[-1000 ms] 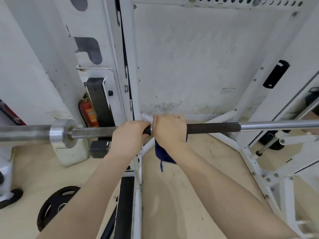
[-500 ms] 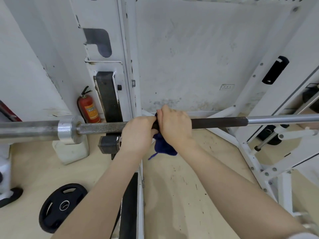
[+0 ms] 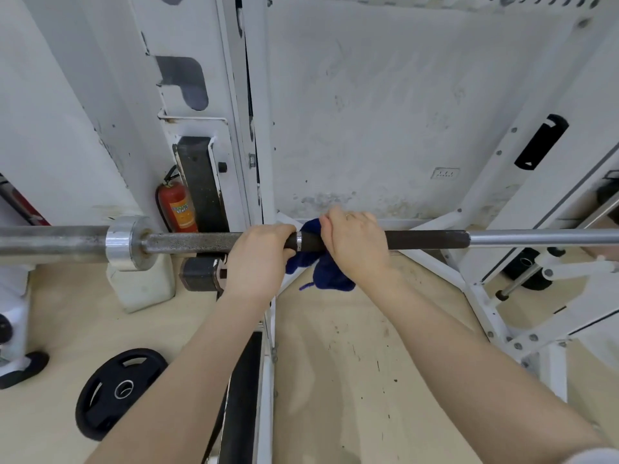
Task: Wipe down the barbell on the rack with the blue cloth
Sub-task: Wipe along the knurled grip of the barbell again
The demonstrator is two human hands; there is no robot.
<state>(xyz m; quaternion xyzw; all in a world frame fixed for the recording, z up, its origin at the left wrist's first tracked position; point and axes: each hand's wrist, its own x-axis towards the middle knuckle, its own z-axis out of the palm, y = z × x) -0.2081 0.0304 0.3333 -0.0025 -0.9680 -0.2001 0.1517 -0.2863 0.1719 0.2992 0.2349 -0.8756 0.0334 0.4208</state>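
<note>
Left hand (image 3: 259, 261) closed round long steel barbell (image 3: 187, 242) w/ knurled shaft. Right hand (image 3: 356, 246) just beside it, clamping dark blue cloth (image 3: 330, 272) on bar.

Barbell (image 3: 425, 239) lying horizontally across the white rack (image 3: 482, 296), running from the left edge of the view to the right. Left of the rack's upright, a bright metal collar rings the bar and a grey knurled length follows; right of the upright the shaft is dark, then turns to polished steel. Blue cloth (image 3: 330, 272), crumpled, wrapped about the dark shaft just right of the upright, its loose folds and one thread hanging below the bar.
</note>
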